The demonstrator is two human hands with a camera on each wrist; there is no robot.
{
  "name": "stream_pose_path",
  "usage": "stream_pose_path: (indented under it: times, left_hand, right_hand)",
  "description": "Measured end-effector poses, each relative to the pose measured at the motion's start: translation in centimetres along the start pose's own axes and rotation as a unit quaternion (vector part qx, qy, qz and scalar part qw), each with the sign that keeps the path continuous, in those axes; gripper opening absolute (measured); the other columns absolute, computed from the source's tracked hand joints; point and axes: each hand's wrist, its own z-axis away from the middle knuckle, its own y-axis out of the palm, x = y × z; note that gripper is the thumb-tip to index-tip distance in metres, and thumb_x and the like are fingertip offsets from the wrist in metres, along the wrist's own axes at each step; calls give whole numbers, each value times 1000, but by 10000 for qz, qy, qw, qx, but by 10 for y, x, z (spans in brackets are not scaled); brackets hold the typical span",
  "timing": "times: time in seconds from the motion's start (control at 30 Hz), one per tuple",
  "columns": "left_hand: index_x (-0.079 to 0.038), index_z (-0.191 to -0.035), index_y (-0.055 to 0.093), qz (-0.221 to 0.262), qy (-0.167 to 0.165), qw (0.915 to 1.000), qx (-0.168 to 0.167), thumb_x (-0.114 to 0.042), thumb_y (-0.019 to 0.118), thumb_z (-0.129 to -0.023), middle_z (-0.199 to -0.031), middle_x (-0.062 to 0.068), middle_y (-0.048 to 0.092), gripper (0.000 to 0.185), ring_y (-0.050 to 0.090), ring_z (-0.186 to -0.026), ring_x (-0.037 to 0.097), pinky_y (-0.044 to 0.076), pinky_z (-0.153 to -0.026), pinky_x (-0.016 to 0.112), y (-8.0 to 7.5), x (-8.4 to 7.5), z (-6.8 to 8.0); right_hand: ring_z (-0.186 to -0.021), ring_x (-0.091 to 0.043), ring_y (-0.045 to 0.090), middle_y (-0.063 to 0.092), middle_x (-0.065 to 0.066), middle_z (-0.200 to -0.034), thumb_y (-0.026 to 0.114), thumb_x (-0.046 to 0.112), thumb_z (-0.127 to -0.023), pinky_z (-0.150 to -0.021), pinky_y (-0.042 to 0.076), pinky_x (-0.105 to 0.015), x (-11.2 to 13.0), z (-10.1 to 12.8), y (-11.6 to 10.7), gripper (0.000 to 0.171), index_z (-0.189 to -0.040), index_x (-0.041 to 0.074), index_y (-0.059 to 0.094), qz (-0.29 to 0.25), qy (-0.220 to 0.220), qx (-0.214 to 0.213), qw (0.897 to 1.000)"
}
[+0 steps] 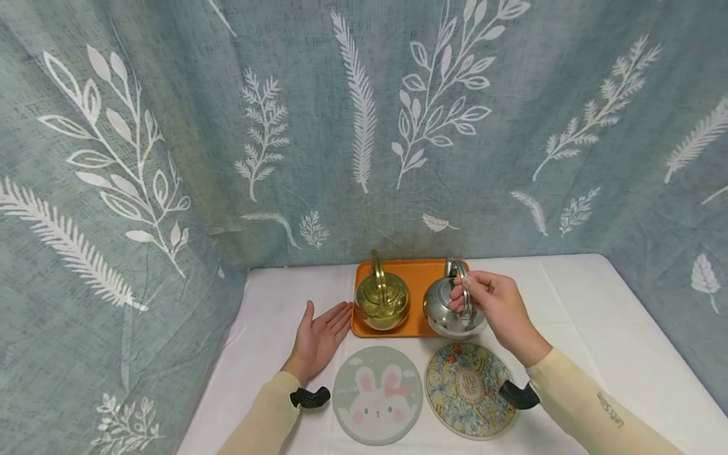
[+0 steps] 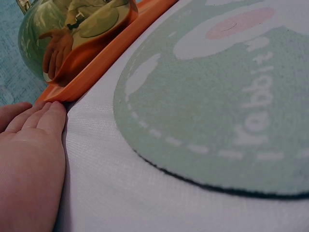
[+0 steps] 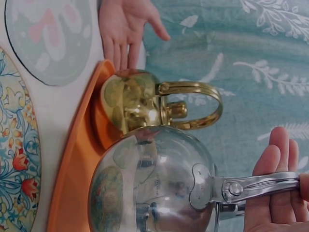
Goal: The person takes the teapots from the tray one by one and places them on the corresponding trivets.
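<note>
My right hand (image 1: 500, 306) holds the arched handle of a shiny silver kettle (image 3: 154, 179), its fingers passing under the handle. In the head view that kettle overlaps the front right part of an orange tray (image 1: 417, 284). A gold-coloured kettle (image 1: 382, 306) stands on the tray's left side, its handle upright. Palm turned up and fingers straight, my left hand (image 1: 317, 341) lies on the cloth, fingertips right at the tray's left edge. The left wrist view shows those fingertips (image 2: 55, 107) beside the orange rim, below the gold kettle (image 2: 34, 43).
In front of the tray lie two round mats: a pale green one with a rabbit (image 1: 364, 373) on the left, and a colourful floral one (image 1: 440, 388) on the right. White cloth (image 1: 574, 303) covers the table. A blue-green leaf-patterned curtain (image 1: 318, 126) hangs behind and at both sides.
</note>
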Motion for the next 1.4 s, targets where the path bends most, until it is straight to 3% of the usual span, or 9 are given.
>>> stream_pose_path:
  times: [0.53, 1.4]
  left_hand:
    - [8, -170, 2, 37, -34, 10000, -31, -73, 29, -110, -179, 23, 3, 104, 6, -166, 33, 13, -134, 40, -2, 8, -1]
    - [9, -170, 3, 59, 23, 10000, 0, -73, 28, -111, -179, 23, 4, 103, 7, -166, 33, 13, -134, 41, -2, 1, -1]
  right_hand:
    - [-78, -17, 77, 76, -17, -93, 53, 8, -116, -80, 67, -35, 4, 10, -1, 35, -120, -25, 62, 13, -85, 2, 10000]
    - [-78, -18, 77, 76, -20, -93, 55, 8, -115, -81, 67, -35, 13, 17, -2, 33, -118, -23, 65, 194, -342, -64, 9992]
